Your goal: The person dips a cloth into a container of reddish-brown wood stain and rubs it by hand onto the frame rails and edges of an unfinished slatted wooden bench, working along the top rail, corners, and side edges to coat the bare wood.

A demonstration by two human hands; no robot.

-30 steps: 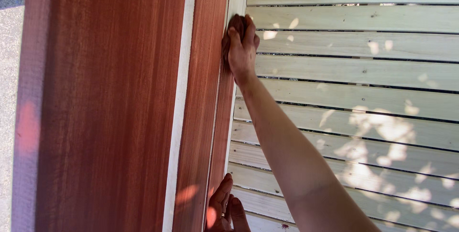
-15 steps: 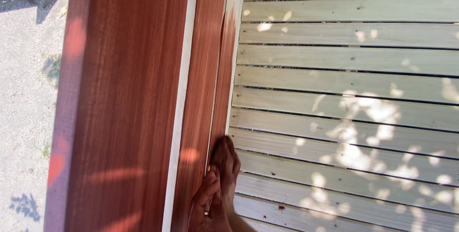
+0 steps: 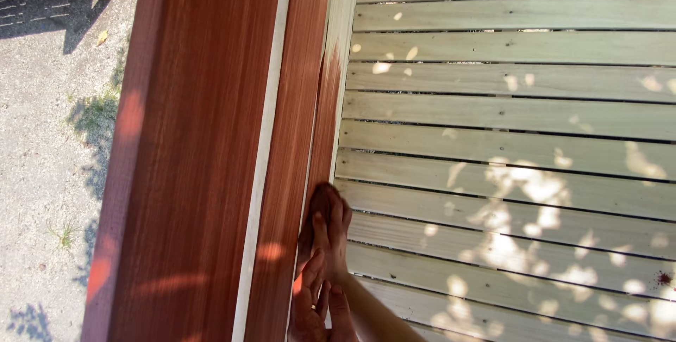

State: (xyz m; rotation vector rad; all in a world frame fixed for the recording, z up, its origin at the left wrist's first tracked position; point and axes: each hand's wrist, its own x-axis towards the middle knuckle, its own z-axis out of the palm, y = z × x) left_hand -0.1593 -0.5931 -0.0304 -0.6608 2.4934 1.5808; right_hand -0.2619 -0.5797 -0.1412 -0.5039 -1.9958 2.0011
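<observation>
Pressing a stain-soaked rag (image 3: 322, 197) against the narrow red-brown rail (image 3: 325, 123) at lower centre of the frame, the right hand (image 3: 332, 233) lies flat with fingers extended over the cloth. Just below it, the left hand (image 3: 308, 300), wearing a ring, rests loosely curled against the same board, gripping nothing visible. Pale unstained deck boards (image 3: 507, 102) fill the right side; gravel ground (image 3: 49, 138) lies at left.

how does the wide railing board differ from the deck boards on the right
The wide railing board is stained deep reddish brown; the deck boards are bare pale wood. The railing board runs up the picture, while the deck boards run across it with gaps between. Both show wood grain and dappled sunlight.
</observation>
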